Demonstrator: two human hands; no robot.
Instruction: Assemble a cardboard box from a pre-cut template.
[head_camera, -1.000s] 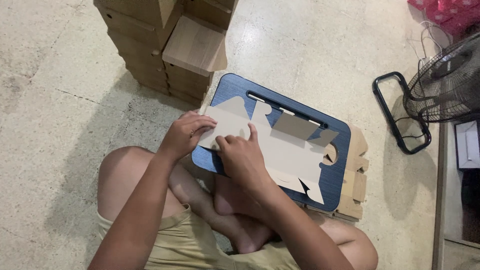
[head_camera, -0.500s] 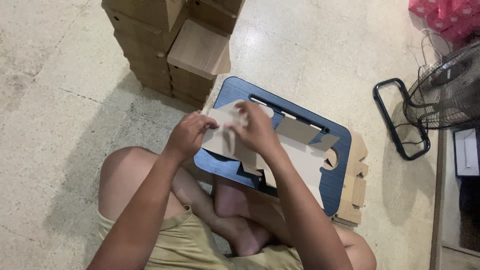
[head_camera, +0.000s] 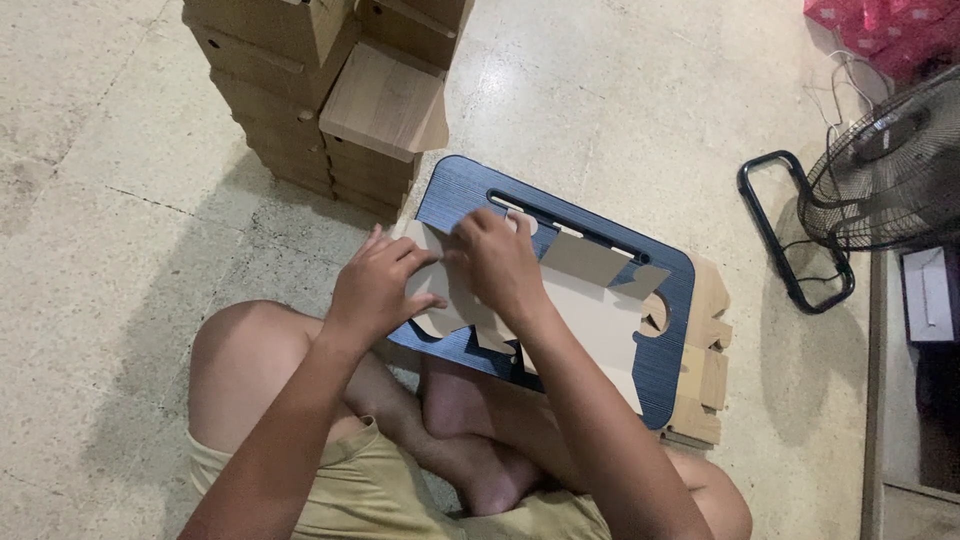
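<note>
On the dark blue rounded lap tray (head_camera: 470, 185) across the crossed legs lies a flat beige die-cut cardboard box blank (head_camera: 590, 310). At its 9 o'clock end, the left hand (head_camera: 375, 285) pinches the panel edge, fingers curled closed over it. The right hand (head_camera: 495, 265) presses fingers-down on the neighbouring flap, partly closed. This looks like the folding step; I judge the next move needs a firm crease along the score. A stack of folded brown cardboard boxes (head_camera: 300, 90) stands at 11 o'clock.

- Cardboard blank (head_camera: 590, 300): flat, tan, die-cut with flaps and notches, lying across the board; its left end is gripped and partly folded.
- Board (head_camera: 470, 185): dark blue, slotted, under the blank.
</note>
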